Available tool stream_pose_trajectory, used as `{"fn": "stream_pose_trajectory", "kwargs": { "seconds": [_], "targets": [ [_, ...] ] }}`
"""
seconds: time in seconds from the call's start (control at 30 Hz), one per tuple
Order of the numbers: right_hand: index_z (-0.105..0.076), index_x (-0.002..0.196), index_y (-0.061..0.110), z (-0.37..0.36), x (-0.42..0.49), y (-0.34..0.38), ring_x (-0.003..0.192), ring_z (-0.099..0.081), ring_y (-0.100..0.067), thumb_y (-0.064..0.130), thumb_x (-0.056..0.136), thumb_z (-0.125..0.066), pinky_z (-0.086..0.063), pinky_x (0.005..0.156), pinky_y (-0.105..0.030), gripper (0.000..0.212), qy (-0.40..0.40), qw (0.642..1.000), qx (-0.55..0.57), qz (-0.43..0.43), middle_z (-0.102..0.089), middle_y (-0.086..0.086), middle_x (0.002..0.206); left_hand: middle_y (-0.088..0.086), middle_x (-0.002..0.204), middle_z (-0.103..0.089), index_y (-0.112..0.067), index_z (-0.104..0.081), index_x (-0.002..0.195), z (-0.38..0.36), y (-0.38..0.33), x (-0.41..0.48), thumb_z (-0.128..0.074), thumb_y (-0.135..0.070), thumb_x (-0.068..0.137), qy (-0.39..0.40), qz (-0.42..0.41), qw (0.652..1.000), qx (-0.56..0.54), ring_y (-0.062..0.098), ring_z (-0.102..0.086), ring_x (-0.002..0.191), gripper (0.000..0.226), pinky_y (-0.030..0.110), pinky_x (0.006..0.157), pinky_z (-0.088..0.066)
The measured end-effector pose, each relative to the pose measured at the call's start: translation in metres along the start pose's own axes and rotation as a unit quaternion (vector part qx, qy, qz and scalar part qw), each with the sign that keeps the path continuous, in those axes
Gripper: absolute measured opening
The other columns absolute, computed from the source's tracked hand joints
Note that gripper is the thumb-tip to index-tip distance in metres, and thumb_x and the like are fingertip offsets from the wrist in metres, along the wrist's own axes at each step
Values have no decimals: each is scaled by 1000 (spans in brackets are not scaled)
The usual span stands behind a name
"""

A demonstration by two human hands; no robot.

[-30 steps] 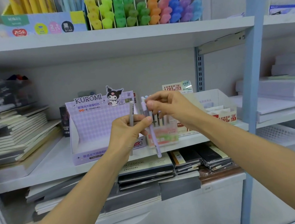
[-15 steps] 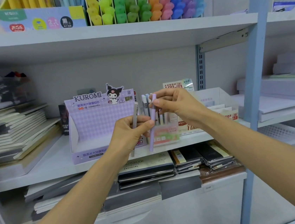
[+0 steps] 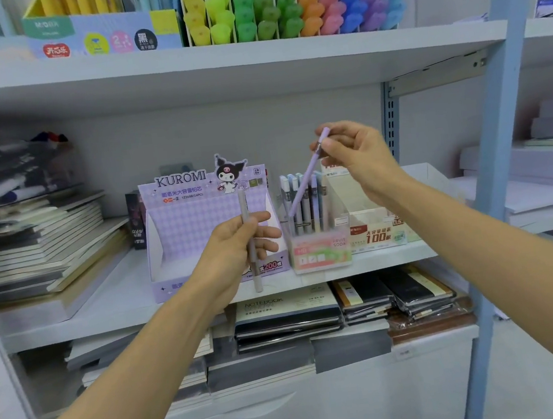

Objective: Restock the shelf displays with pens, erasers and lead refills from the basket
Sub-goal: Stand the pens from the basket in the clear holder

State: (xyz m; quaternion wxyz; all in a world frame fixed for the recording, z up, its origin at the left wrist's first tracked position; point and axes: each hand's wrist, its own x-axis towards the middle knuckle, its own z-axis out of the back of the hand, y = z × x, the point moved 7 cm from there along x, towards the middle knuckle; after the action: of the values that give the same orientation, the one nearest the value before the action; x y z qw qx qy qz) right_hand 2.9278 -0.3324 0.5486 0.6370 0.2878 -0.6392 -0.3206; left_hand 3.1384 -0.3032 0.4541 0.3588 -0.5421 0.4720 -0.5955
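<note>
My right hand [image 3: 362,158] pinches the top end of a lilac pen [image 3: 306,178], held tilted with its lower tip among several pens standing in a clear pen box [image 3: 321,256] on the middle shelf. My left hand [image 3: 238,248] grips a grey pen [image 3: 244,206] upright in front of the purple Kuromi display box [image 3: 200,218], which looks empty inside. The basket is not in view.
A white carton with "100" print [image 3: 377,232] stands right of the pen box. Notebook stacks [image 3: 48,249] fill the shelf's left; more notebooks [image 3: 287,315] lie below. Highlighters [image 3: 289,4] line the top shelf. A blue upright post [image 3: 497,163] stands at right.
My right hand has risen and moved right, carrying the lilac pen away from my left hand and tipping its lower end into the pen box. My left hand stays with the grey pen.
</note>
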Motion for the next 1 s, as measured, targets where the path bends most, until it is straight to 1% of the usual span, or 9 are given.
{"fn": "stream_pose_trajectory", "kwargs": {
  "seconds": [0.1, 0.17, 0.27, 0.37, 0.53, 0.7, 0.83, 0.93, 1.0],
  "targets": [
    [-62, 114, 4, -17, -4, -25, 90, -71, -15, 1, 94, -56, -57, 80, -23, 21, 39, 996, -80, -6, -71, -12, 101, 5, 83, -72, -16, -59, 118, 2, 0, -5, -38, -24, 105, 21, -8, 1000, 17, 15, -65, 64, 27, 24, 61, -54],
    [-62, 114, 3, -25, -5, -34, 95, -70, -19, 1, 95, -56, -57, 84, -27, 20, 59, 993, -101, 5, -70, -15, 102, 4, 82, -71, -17, -59, 120, 4, 1, -6, -39, -24, 105, 22, -11, 999, 26, 14, -64, 62, 27, 24, 59, -53],
    [-61, 114, 2, -24, 1, -36, 96, -70, -20, 1, 95, -56, -57, 82, -25, 20, 54, 992, -111, 14, -70, -16, 103, 4, 81, -71, -16, -59, 122, 8, 3, -7, -39, -24, 105, 18, -11, 999, 34, 14, -63, 61, 27, 24, 59, -52],
    [-60, 114, 2, -20, 6, -36, 92, -71, -14, 1, 94, -57, -56, 76, -20, 20, 74, 991, -110, 5, -70, -15, 104, 4, 81, -71, -16, -59, 122, 11, 5, -6, -39, -23, 105, 15, -14, 999, 34, 14, -62, 60, 27, 24, 59, -52],
    [-57, 118, -6, -23, 8, -34, 90, -70, -10, -1, 95, -55, -56, 78, -19, 24, 107, 987, -123, 7, -69, -16, 106, 4, 80, -71, -16, -59, 122, 11, 6, -1, -40, -22, 104, 11, -24, 999, 27, 14, -62, 58, 26, 24, 58, -52],
    [-55, 120, -7, -30, 5, -38, 89, -70, -9, -1, 97, -51, -56, 79, -21, 24, 189, 970, -153, 0, -70, -19, 107, 3, 78, -72, -14, -56, 119, 5, 9, 1, -42, -21, 103, 24, -30, 999, 30, 14, -61, 56, 23, 23, 56, -52],
    [-49, 123, 2, -30, 8, -41, 92, -71, -17, -1, 96, -53, -57, 80, -25, 27, 170, 976, -133, 4, -71, -20, 101, 4, 80, -73, -12, -49, 112, 3, 10, 4, -46, -24, 102, 27, -31, 999, 31, 14, -61, 55, 17, 24, 54, -51],
    [-55, 112, 4, -34, 12, -45, 88, -71, -23, -1, 93, -59, -58, 80, -31, 20, 155, 977, -148, 13, -70, -21, 97, 6, 83, -74, -10, -48, 106, 2, 12, 5, -48, -25, 101, 28, -28, 998, 38, 15, -62, 55, 15, 24, 55, -52],
    [-62, 107, 3, -35, 13, -48, 85, -70, -22, 1, 90, -63, -58, 80, -30, 16, 139, 972, -188, 20, -71, -18, 95, 6, 84, -75, -9, -47, 102, 2, 13, 5, -48, -24, 101, 34, -28, 998, 43, 15, -62, 55, 15, 23, 55, -52]
  ]
}}
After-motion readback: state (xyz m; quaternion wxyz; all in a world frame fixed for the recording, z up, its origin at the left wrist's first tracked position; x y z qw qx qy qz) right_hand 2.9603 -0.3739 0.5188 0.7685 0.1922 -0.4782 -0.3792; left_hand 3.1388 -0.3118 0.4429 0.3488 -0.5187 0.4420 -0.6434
